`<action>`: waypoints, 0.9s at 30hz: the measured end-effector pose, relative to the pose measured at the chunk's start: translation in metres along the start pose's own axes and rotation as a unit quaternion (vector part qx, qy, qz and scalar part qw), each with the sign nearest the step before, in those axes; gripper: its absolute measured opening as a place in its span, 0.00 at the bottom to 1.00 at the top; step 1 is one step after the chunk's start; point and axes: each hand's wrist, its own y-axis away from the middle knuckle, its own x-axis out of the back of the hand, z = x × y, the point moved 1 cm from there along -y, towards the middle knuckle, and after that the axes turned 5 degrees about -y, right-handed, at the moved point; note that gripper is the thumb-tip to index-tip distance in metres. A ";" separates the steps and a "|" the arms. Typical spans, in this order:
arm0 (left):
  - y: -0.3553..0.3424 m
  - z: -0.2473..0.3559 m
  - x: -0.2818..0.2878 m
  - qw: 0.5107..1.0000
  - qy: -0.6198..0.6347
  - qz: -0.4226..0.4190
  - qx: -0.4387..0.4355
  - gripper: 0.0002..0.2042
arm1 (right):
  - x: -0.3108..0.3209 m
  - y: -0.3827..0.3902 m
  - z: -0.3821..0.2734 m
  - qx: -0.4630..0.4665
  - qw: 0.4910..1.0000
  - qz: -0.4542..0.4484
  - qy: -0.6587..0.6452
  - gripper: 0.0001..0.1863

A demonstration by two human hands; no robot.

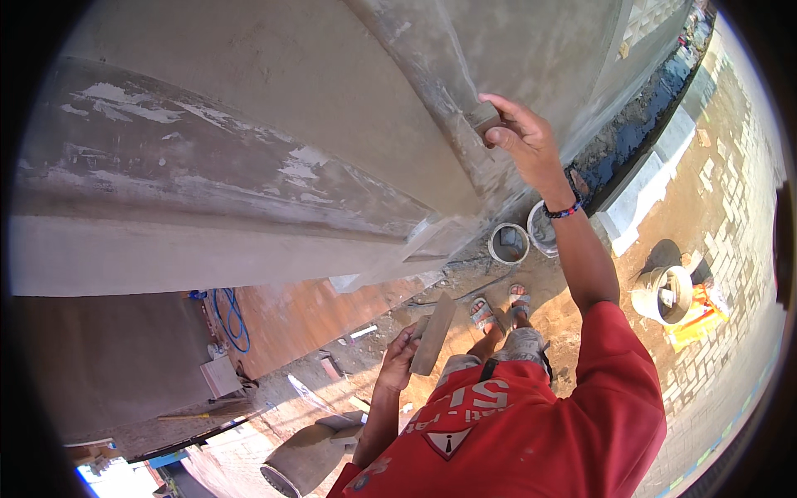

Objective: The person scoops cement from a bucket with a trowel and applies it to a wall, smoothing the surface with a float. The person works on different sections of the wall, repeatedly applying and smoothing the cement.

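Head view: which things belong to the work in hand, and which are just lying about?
In use:
- small block in the right hand, at the grey wall
- flat rectangular tool in the left hand
- probably the round bucket near the feet

Apparently just lying about:
- blue coil
- orange bag
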 end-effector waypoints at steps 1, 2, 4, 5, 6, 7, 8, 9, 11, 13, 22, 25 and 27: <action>0.000 0.001 -0.008 1.000 0.000 0.011 0.001 0.22 | -0.004 -0.008 0.001 0.008 1.000 -0.020 -0.001 0.23; -0.001 0.001 -0.014 1.000 0.001 0.021 0.002 0.22 | -0.007 -0.013 0.002 0.016 0.999 -0.039 -0.003 0.23; -0.002 0.001 -0.024 1.000 0.017 0.021 0.004 0.22 | -0.013 -0.010 0.019 -0.003 0.999 -0.034 -0.024 0.23; -0.003 -0.001 -0.027 0.999 0.024 0.020 0.005 0.23 | -0.014 -0.006 0.028 -0.012 0.999 -0.031 -0.034 0.23; -0.004 -0.005 -0.029 1.000 0.023 0.019 0.006 0.22 | -0.012 -0.002 0.033 -0.032 0.999 -0.033 -0.020 0.23; -0.003 -0.007 -0.028 1.000 0.020 0.022 0.009 0.22 | -0.011 0.003 0.038 -0.052 0.998 -0.034 -0.009 0.23; -0.002 -0.009 -0.028 1.000 0.017 0.024 0.011 0.22 | -0.008 0.008 0.044 -0.073 0.997 -0.034 0.002 0.23; 0.001 -0.011 -0.029 0.999 0.020 0.028 0.016 0.22 | -0.007 0.016 0.054 -0.074 0.997 -0.032 0.001 0.22; 0.002 -0.009 -0.031 0.999 0.018 0.032 0.023 0.22 | -0.002 0.032 0.081 -0.069 0.997 -0.020 -0.001 0.22; 0.003 -0.011 -0.030 0.999 0.022 0.037 0.029 0.22 | 0.007 0.045 0.103 -0.083 0.996 -0.028 0.011 0.22; -0.001 0.006 -0.038 0.999 0.008 0.045 0.021 0.21 | 0.028 0.103 0.120 -0.143 0.978 0.121 -0.090 0.19; 0.000 -0.002 -0.033 0.998 0.027 0.053 -0.002 0.21 | -0.010 0.093 0.069 -0.041 0.985 0.162 0.044 0.17; -0.003 -0.007 -0.030 0.998 0.027 0.055 -0.012 0.20 | -0.043 0.066 0.033 0.117 0.972 0.155 0.131 0.19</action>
